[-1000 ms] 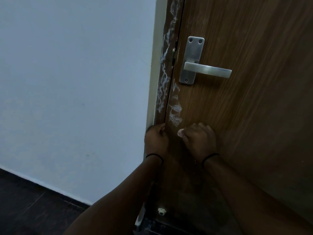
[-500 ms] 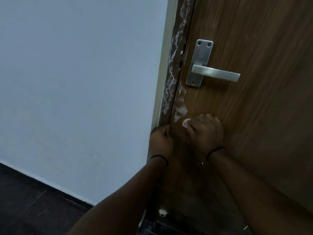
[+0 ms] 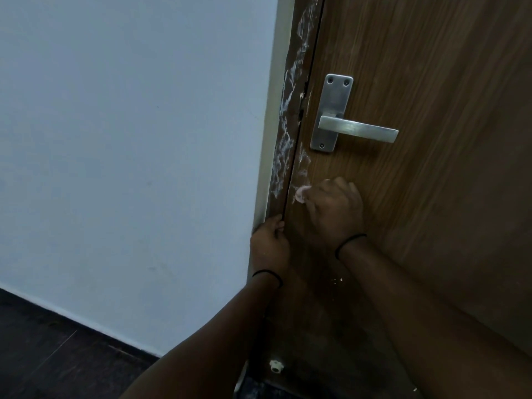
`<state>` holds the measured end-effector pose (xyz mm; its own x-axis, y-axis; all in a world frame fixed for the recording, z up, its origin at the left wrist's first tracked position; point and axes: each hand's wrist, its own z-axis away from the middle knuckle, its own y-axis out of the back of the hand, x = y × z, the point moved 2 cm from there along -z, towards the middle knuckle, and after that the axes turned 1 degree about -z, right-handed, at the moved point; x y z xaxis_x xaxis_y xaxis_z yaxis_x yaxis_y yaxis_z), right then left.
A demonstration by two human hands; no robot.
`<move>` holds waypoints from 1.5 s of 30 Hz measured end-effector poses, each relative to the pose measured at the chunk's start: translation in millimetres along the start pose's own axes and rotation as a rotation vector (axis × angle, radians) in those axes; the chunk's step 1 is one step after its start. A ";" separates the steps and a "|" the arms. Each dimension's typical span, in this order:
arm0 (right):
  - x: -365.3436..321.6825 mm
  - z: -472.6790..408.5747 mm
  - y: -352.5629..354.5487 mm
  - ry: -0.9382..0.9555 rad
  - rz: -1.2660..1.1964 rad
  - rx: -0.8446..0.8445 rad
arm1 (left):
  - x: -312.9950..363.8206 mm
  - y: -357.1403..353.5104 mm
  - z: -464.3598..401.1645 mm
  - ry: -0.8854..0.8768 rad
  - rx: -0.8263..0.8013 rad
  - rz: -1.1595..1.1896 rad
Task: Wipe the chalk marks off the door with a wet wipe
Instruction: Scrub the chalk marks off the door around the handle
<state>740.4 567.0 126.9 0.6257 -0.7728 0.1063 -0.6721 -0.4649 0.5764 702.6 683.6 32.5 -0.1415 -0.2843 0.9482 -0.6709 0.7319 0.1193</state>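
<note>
A brown wooden door (image 3: pixel 417 67) fills the right of the view. White chalk marks (image 3: pixel 283 148) run down the door frame and the door's edge below the handle. My right hand (image 3: pixel 335 210) grips a small balled wet wipe (image 3: pixel 301 194) and presses it on the door's chalk smear, just below the handle plate. My left hand (image 3: pixel 269 243) holds the frame's edge lower down, fingers curled round the corner.
A silver lever handle (image 3: pixel 357 129) on its plate sits above my right hand. A pale wall (image 3: pixel 129 139) is on the left, with dark floor (image 3: pixel 43 355) below. A small white door stop (image 3: pixel 276 365) sits low on the door.
My right hand has slid the wipe upward along the door edge into the chalk smear, and part of the smear is gone. My left hand has kept its hold on the frame.
</note>
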 end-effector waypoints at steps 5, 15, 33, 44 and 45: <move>-16.4 0.8 -12.3 0.121 0.048 -0.200 | 4.4 2.9 -2.6 -0.037 0.000 -0.012; -11.2 -23.1 9.0 0.030 0.050 -0.017 | 12.8 3.8 -5.6 0.003 -0.014 -0.119; -11.4 -30.0 12.2 -0.031 0.084 -0.043 | 27.8 15.1 -13.2 -0.041 -0.126 -0.277; -23.6 -46.5 18.9 -0.157 0.127 -0.024 | 58.1 23.0 -9.1 -0.290 -0.030 -0.306; -21.0 -41.6 19.2 -0.155 0.121 -0.033 | 63.2 24.9 -8.0 -0.325 -0.010 -0.293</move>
<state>730.8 592.2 169.4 0.4707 -0.8808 0.0516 -0.7236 -0.3519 0.5937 682.8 688.9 97.8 -0.1688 -0.6600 0.7321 -0.7101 0.5965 0.3740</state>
